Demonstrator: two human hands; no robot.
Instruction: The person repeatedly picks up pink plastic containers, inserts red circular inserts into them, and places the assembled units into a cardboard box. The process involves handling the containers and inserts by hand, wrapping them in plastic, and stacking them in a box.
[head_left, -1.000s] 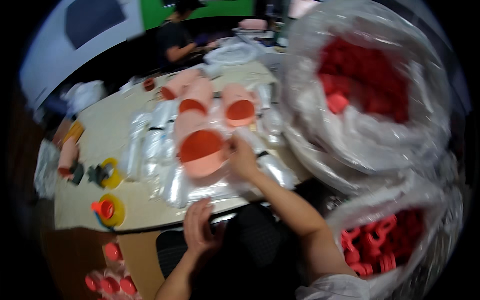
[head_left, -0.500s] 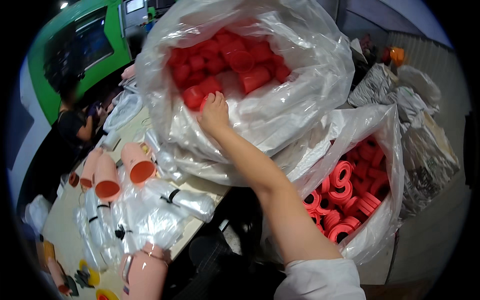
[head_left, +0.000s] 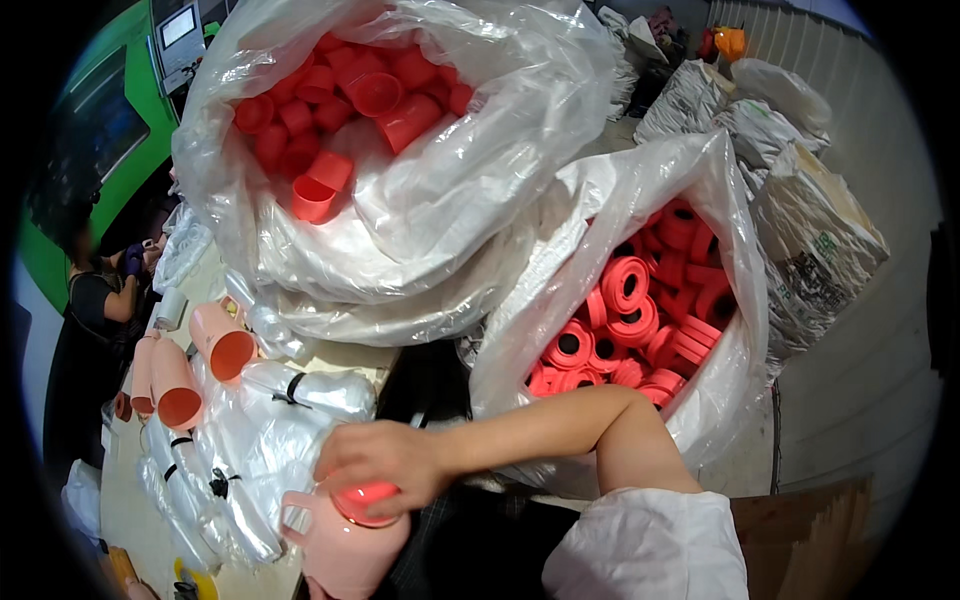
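My right hand [head_left: 375, 462] has its fingers closed around a red plastic cup [head_left: 362, 503], holding it at the top of a pink jug [head_left: 350, 555] with a side handle. Whether the cup touches or sits on the jug's neck, I cannot tell. Just a bit of my left hand [head_left: 316, 590] shows at the lower edge, against the jug's side; its other fingers are hidden. More red cups [head_left: 378, 95] lie in a large clear plastic bag [head_left: 450, 230]. A second plastic bag [head_left: 745, 250] holds red ring-shaped lids [head_left: 626, 284] with dark centres.
On the table [head_left: 125, 480] at left lie several open pink bottle bodies [head_left: 179, 390] and clear plastic sleeves [head_left: 262, 440] bundled with black ties. A person [head_left: 100, 290] works beyond, near a green machine [head_left: 150, 120]. Crumpled sacks [head_left: 810, 230] stand at right; cardboard [head_left: 800, 530] lies lower right.
My right hand has come out of the large bag with a red cup and moved down to the pink jug. The jug has shifted right and tilted. The whole view has turned somewhat.
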